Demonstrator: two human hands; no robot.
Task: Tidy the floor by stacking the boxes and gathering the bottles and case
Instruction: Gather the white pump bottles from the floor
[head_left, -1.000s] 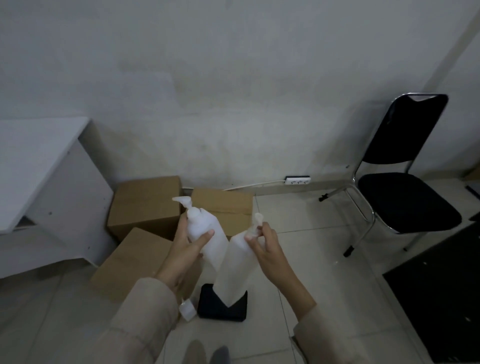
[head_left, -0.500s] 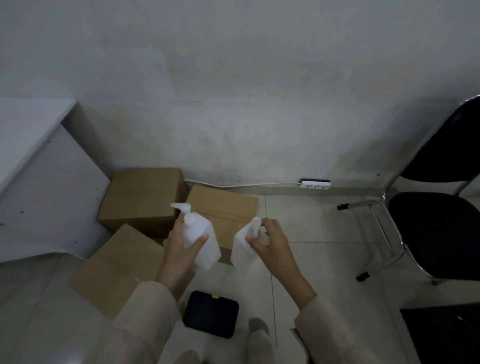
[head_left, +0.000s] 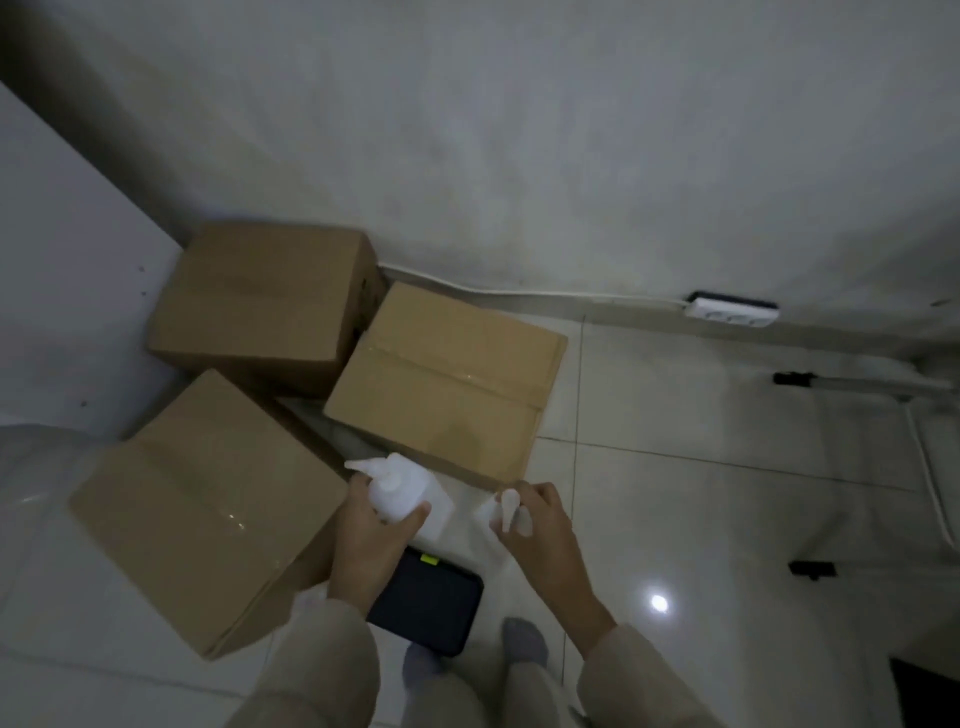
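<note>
Both bottles have come lower toward the floor. Left hand (head_left: 370, 525) grips translucent white plastic pump bottle (head_left: 410, 491); right hand (head_left: 540, 527) pinches second bottle's nozzle (head_left: 506, 506). Smooth tan cardboard boxes (head_left: 447, 379) alongside.

Left hand (head_left: 370, 540) grips pump bottle (head_left: 410, 493); right hand (head_left: 540, 535) pinches second bottle (head_left: 501, 514); black case (head_left: 431, 603) below; three boxes (head_left: 441, 384) beyond.

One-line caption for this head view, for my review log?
Each hand, left and right, holds a white bottle over three boxes and a black case on the floor.
</note>
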